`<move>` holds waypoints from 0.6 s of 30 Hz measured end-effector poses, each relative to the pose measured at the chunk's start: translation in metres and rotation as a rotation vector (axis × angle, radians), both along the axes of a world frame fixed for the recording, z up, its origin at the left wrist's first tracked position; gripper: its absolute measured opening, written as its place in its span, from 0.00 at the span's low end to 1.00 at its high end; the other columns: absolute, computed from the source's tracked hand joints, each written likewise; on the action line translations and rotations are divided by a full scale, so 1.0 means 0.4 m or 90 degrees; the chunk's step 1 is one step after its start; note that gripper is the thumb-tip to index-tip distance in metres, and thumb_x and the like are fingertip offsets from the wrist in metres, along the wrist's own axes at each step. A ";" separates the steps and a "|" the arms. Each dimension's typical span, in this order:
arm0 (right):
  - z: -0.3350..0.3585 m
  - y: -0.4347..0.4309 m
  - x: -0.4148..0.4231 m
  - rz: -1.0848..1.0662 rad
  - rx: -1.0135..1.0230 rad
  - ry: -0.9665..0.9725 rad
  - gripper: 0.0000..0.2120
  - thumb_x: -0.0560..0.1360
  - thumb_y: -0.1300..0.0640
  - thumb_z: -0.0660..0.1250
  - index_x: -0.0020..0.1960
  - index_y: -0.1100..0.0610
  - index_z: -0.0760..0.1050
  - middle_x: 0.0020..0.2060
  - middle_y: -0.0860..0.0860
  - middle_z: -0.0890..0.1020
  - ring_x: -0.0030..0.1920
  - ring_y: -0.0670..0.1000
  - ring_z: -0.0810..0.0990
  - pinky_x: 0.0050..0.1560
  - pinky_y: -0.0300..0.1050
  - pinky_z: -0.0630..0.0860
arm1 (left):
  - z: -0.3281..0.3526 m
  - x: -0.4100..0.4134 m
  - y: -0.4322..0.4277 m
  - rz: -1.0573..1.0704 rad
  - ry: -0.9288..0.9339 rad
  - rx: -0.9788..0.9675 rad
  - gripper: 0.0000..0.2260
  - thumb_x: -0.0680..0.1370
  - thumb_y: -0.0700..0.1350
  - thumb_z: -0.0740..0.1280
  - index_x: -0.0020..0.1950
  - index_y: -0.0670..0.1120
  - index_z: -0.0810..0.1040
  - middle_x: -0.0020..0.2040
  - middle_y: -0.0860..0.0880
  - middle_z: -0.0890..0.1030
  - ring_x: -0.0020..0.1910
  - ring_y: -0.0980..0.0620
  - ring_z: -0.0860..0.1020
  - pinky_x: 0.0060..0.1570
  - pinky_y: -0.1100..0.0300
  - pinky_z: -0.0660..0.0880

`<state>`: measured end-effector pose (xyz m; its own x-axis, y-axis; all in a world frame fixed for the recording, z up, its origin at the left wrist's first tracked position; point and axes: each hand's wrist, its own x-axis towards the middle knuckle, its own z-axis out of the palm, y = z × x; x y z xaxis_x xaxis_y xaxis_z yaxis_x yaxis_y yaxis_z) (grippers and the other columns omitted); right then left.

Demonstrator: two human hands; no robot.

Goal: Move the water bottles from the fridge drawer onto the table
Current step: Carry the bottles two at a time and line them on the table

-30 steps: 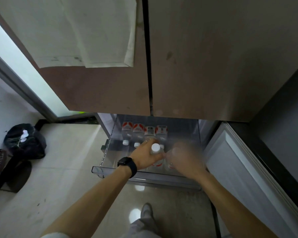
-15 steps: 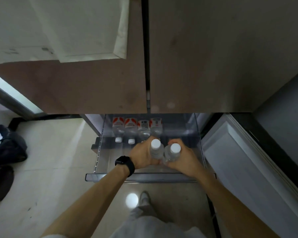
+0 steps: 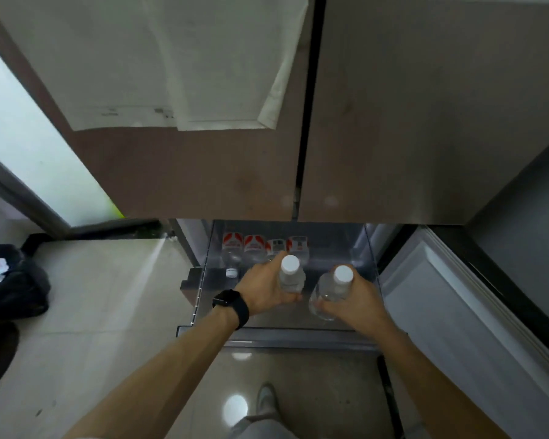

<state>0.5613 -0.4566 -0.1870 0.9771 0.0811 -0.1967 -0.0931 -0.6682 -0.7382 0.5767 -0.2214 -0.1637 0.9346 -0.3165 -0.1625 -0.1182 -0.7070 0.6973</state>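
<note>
Fridge drawer (image 3: pixel 298 339), left hand (image 3: pixel 263 293) grips left bottle (image 3: pixel 290 277) — right hand (image 3: pixel 357 301) grips right bottle (image 3: pixel 333 286)

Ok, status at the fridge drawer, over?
Left hand grips one bottle, right hand grips second bottle, both over drawer. Four more bottles lie at back. Nothing seen blocking.

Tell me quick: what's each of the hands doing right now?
Left hand: closed, holding a white-capped water bottle above the fridge drawer.
Right hand: closed, holding a second water bottle.
</note>
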 end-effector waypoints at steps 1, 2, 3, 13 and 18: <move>0.026 0.001 -0.002 0.010 0.009 -0.013 0.27 0.59 0.43 0.82 0.54 0.42 0.74 0.44 0.37 0.83 0.45 0.35 0.81 0.37 0.27 0.73 | 0.024 -0.013 0.019 0.020 -0.015 -0.003 0.29 0.70 0.56 0.79 0.66 0.54 0.69 0.58 0.53 0.81 0.56 0.50 0.80 0.56 0.51 0.78; 0.057 0.005 -0.005 0.019 0.023 -0.029 0.28 0.59 0.43 0.82 0.54 0.42 0.74 0.43 0.37 0.83 0.44 0.32 0.80 0.36 0.25 0.73 | 0.051 -0.029 0.038 0.042 -0.036 -0.003 0.30 0.70 0.56 0.79 0.66 0.54 0.68 0.58 0.54 0.81 0.57 0.51 0.79 0.56 0.53 0.78; 0.089 0.013 -0.009 0.028 0.040 -0.044 0.28 0.59 0.43 0.82 0.55 0.42 0.74 0.44 0.37 0.83 0.44 0.30 0.79 0.36 0.23 0.72 | 0.080 -0.050 0.058 0.067 -0.060 -0.002 0.31 0.70 0.56 0.79 0.67 0.54 0.68 0.59 0.54 0.80 0.57 0.52 0.79 0.56 0.55 0.77; 0.344 0.205 -0.154 0.214 0.147 -0.158 0.28 0.56 0.40 0.80 0.54 0.39 0.75 0.44 0.36 0.83 0.43 0.37 0.82 0.37 0.31 0.78 | 0.294 -0.446 0.291 0.359 -0.198 0.037 0.27 0.64 0.65 0.77 0.57 0.60 0.71 0.47 0.61 0.82 0.45 0.60 0.80 0.44 0.62 0.77; 0.408 0.393 -0.290 0.378 0.136 -0.189 0.30 0.57 0.37 0.78 0.56 0.41 0.74 0.46 0.38 0.82 0.45 0.40 0.81 0.43 0.41 0.80 | 0.345 -0.702 0.413 0.487 -0.198 0.074 0.28 0.63 0.64 0.78 0.57 0.60 0.71 0.47 0.59 0.82 0.46 0.57 0.81 0.48 0.53 0.79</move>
<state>0.4455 -0.2996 -0.0237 0.7658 0.6250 0.1515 0.4687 -0.3812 -0.7969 0.2960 -0.0562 -0.0256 0.8923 0.4271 0.1460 0.2490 -0.7356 0.6300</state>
